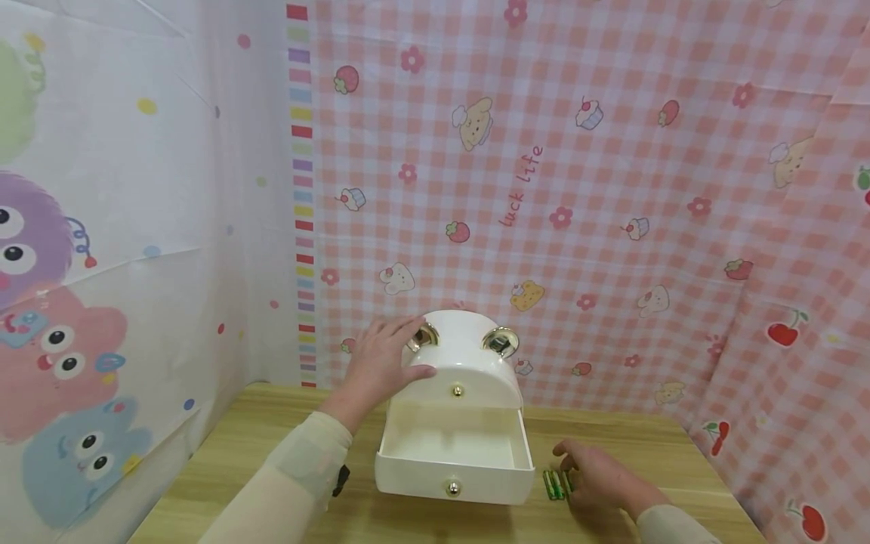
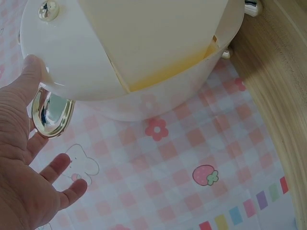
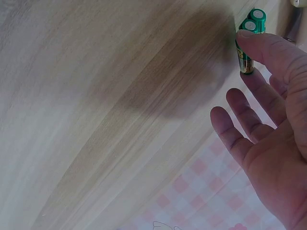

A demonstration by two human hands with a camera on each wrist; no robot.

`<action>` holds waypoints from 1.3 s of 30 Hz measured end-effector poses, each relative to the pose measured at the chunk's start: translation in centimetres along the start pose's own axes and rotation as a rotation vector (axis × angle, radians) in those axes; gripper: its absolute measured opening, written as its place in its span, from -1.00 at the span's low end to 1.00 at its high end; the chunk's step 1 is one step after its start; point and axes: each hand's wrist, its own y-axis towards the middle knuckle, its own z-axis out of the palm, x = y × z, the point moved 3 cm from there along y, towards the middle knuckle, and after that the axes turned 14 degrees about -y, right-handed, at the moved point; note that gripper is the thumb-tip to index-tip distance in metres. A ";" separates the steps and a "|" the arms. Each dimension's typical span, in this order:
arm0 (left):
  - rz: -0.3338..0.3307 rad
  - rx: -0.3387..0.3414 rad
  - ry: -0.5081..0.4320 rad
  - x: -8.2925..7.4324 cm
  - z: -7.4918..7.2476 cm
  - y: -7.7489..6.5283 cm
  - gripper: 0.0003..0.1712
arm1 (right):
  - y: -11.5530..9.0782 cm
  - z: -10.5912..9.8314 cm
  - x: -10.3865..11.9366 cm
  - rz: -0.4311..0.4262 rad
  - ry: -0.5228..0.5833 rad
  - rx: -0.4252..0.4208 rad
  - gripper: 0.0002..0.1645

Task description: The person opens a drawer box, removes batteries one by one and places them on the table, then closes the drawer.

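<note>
A white plastic drawer box (image 1: pixel 469 340) with a domed top and two gold ring-shaped eyes stands on the table. Its lower drawer (image 1: pixel 454 476) is pulled out, with a gold knob on its front. My left hand (image 1: pixel 384 359) rests against the dome's left side, its thumb on the white surface by a gold ring (image 2: pixel 52 112) and its other fingers loosely extended. To the right of the drawer, my right hand (image 1: pixel 601 476) pinches a green battery (image 3: pixel 246 63) end to end between thumb and forefinger. More green batteries (image 1: pixel 553 485) lie right beside it.
The wood-grain table (image 1: pixel 639 431) ends at a pink checked cloth (image 1: pixel 598 302) behind and a white cartoon-printed cloth (image 1: pixel 136 302) on the left. A small black object (image 1: pixel 341 480) shows beside the left sleeve, partly hidden.
</note>
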 end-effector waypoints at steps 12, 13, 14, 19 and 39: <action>-0.010 0.008 -0.004 -0.1 0.0 0.0 0.05 | 0.2 0.4 0.0 -0.012 -0.040 -0.018 -0.17; -0.013 0.009 -0.004 -0.1 -0.1 0.0 0.05 | 0.2 0.4 0.0 -0.013 -0.041 -0.019 -0.17; -0.013 0.008 -0.004 -0.1 -0.1 0.0 0.05 | 0.2 0.5 0.0 -0.015 -0.044 -0.021 -0.17; -0.014 0.007 -0.001 -0.2 -0.2 -0.1 0.05 | 0.3 0.6 0.0 -0.018 -0.065 -0.030 -0.17; -0.018 0.008 -0.014 0.0 0.0 0.0 0.05 | 0.3 0.6 0.6 -0.026 -0.081 -0.021 -0.19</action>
